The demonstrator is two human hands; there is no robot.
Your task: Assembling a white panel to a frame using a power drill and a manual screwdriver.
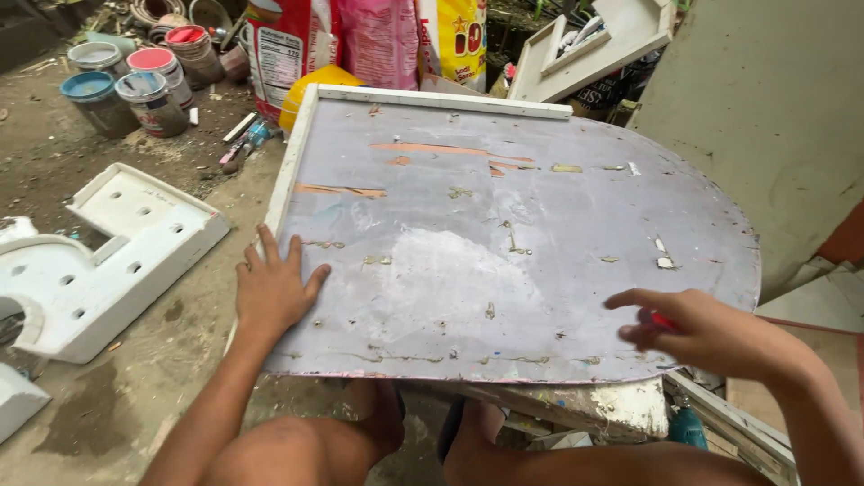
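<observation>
A: What's nearest the camera?

B: Bare knees, then the two hands. The right hand, at the near right, hovers over the near edge of the grey panel, fingers curled around a small red object; what it is I can't tell.

A: And the left hand?

B: Spread open and flat, palm down on the panel's near left corner, holding nothing, wrist bent back, forearm running toward the body.

A: How would that panel handle?

B: It looks like a stiff, flat board, rounded on the right, with a white frame strip along its left and far edges. Probably fairly heavy and awkward; the peeling surface looks rough, not slippery. I'd grip it at the framed left edge and the near edge.

A: Farther off?

B: White moulded pieces on the ground at left, paint cans at far left, coloured sacks beyond the panel.
</observation>
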